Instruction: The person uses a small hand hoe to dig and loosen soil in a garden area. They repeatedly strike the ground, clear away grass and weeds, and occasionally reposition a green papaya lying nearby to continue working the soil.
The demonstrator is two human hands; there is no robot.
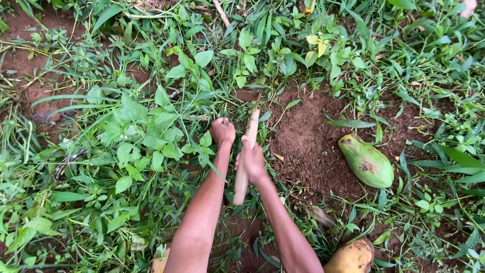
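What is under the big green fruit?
The green fruit lies on bare red soil, with grass blades around it. The ground right beneath it is covered, so that spot cannot be seen.

The ground (308, 146) was bare reddish soil ringed by grass and leafy weeds (141, 136). A green fruit (367, 162) with brown blotches lay on the soil at right; a yellowish fruit (352, 257) lay near the bottom edge.
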